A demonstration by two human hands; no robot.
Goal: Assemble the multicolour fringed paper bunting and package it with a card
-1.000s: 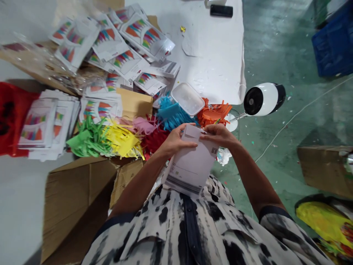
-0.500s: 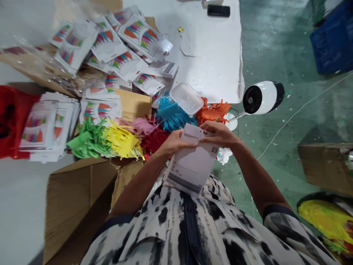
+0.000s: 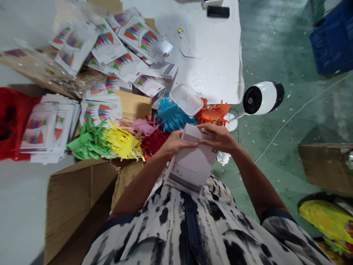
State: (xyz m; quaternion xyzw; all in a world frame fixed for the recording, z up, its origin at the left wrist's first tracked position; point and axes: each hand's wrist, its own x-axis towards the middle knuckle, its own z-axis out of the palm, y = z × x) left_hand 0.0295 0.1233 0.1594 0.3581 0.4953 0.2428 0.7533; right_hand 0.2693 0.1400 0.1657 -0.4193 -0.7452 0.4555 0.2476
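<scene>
Close to my body I hold a white cardboard packet (image 3: 191, 165) with grey print and a folded flap at its upper end. Gripping its left edge is my left hand (image 3: 175, 143), thumb lying across the face. My right hand (image 3: 217, 138) pinches the upper right corner, thumb on the face and fingers behind. Just beyond my hands lie fringed paper tassels: orange (image 3: 213, 113), blue (image 3: 174, 115), dark red (image 3: 154, 141), pink (image 3: 145, 127), yellow (image 3: 122, 141) and green (image 3: 92, 141). A clear plastic tray (image 3: 186, 98) rests against the blue and orange ones.
Printed packets (image 3: 116, 51) are heaped at the upper left, beside a stack of flat cards (image 3: 41, 125) and a red bag (image 3: 13, 121). An open cardboard box (image 3: 79, 198) stands at lower left. A black-and-white fan (image 3: 263, 97) is right of the table (image 3: 217, 55).
The flap at the packet's top now stands more folded up. My right hand has shifted slightly left along the top edge; my left hand keeps nearly the same place.
</scene>
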